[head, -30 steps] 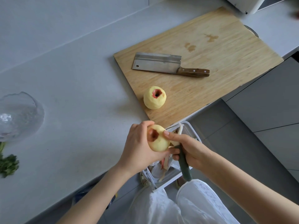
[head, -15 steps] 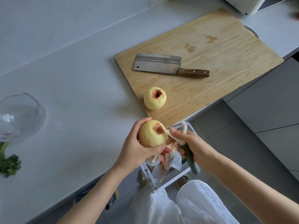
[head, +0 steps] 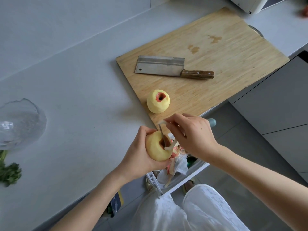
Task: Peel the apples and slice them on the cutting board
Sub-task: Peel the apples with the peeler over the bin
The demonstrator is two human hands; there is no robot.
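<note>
My left hand grips a mostly peeled yellow apple over the counter's front edge, its hollow end turned toward my right hand. My right hand holds a peeler with a grey-blue handle end; the blade lies against the apple's red hollow. A second peeled apple, red skin left around its stem hollow, stands on the wooden cutting board near its front corner. A cleaver with a wooden handle lies flat in the board's middle.
A white bin with red and pale peel strips sits below the counter edge under my hands. A glass bowl stands at the far left with green herbs beside it. A white appliance sits behind the board.
My right hand has swung the peeler up and over, from pointing down beside the apple to lying across its hollow end. My left hand turned the apple and lowered it slightly.
</note>
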